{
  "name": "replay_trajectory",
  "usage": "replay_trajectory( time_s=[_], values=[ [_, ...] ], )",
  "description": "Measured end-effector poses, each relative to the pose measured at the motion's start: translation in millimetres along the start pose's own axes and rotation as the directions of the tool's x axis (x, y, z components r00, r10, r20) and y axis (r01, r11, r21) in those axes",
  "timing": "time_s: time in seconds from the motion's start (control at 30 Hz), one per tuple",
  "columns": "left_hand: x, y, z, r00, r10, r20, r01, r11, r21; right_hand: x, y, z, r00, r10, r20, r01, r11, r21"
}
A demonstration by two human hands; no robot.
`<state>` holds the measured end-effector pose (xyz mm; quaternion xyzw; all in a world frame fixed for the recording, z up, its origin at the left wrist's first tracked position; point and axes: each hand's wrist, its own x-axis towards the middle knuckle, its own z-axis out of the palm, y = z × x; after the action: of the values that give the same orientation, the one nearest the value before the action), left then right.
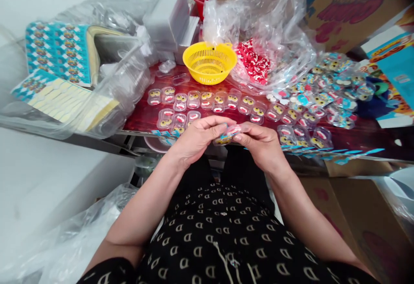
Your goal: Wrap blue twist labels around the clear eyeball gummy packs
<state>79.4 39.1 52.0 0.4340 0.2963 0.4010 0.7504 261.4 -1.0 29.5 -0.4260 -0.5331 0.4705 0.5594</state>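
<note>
Between my two hands, just in front of the table's near edge, is a small clear plastic candy pack (pixel 226 136) with yellow eye pieces, a red-white piece and a bit of blue label. My left hand (pixel 202 137) pinches it from the left with thumb and fingers. From the right, my right hand (pixel 260 142) grips its other end. Similar clear packs (pixel 207 100) lie in a row across the red table (pixel 142 120), each with yellow eyes and a red-and-white mouth. More packs (pixel 177 122) lie nearer, left of my hands, and others (pixel 300 135) lie to the right.
A yellow basket (pixel 210 64) stands behind the row, beside a plastic bag of red-and-white pieces (pixel 254 62). Labelled packs (pixel 336 81) are heaped at right. Blue label sheets (pixel 58 51) and clear trays lie left. Blue sticker strips (pixel 343 155) hang along the front edge.
</note>
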Motion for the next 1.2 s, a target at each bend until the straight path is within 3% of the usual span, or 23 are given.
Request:
replay_trajectory(
  time_s=[0.13, 0.27, 0.43, 0.57, 0.67, 0.77, 1.0, 1.1, 1.2],
  values=[
    [-2.4, -2.2, -1.6, 0.998, 0.035, 0.06, -0.036, 0.999, 0.013, 2.2, -13.9, 0.7, 0.993, -0.11, 0.043, 0.115, 0.983, -0.141],
    [-2.3, -10.0, 0.8, 0.997, 0.083, 0.004, -0.083, 0.996, 0.033, 1.1, -16.4, 6.4, 0.99, -0.141, -0.001, 0.139, 0.979, -0.152],
    [-1.7, -14.4, 2.1, 0.982, 0.168, -0.083, -0.15, 0.971, 0.189, -1.2, -6.9, 11.2, 0.999, 0.007, -0.052, -0.011, 0.998, -0.065],
    [-1.4, -16.5, -2.2, 0.983, 0.13, -0.128, -0.102, 0.973, 0.205, 0.1, -3.3, 13.6, 0.985, 0.116, -0.129, -0.112, 0.993, 0.039],
    [-2.4, -17.4, -3.2, 0.981, 0.152, -0.121, -0.123, 0.967, 0.222, 2.3, -0.8, 14.5, 0.973, 0.149, -0.177, -0.142, 0.988, 0.052],
    [-3.2, -16.9, 0.3, 0.972, 0.206, -0.113, -0.156, 0.925, 0.346, 4.0, 3.4, 16.4, 0.966, 0.153, -0.209, -0.149, 0.988, 0.033],
    [13.8, -25.9, 2.2, 0.975, 0.087, -0.205, 0.006, 0.91, 0.416, 9.1, 5.4, 15.2, 0.974, 0.04, -0.224, -0.075, 0.986, -0.152],
    [26.2, -34.6, 5.2, 0.982, 0.018, -0.186, 0.07, 0.888, 0.454, 13.3, 4.8, 0.6, 0.968, 0.198, -0.154, -0.213, 0.973, -0.087],
    [34.0, -38.5, 11.7, 0.987, -0.033, -0.155, 0.109, 0.85, 0.516, 23.3, 6.6, -28.7, 0.932, 0.341, -0.121, -0.344, 0.939, -0.009]
  ],
)
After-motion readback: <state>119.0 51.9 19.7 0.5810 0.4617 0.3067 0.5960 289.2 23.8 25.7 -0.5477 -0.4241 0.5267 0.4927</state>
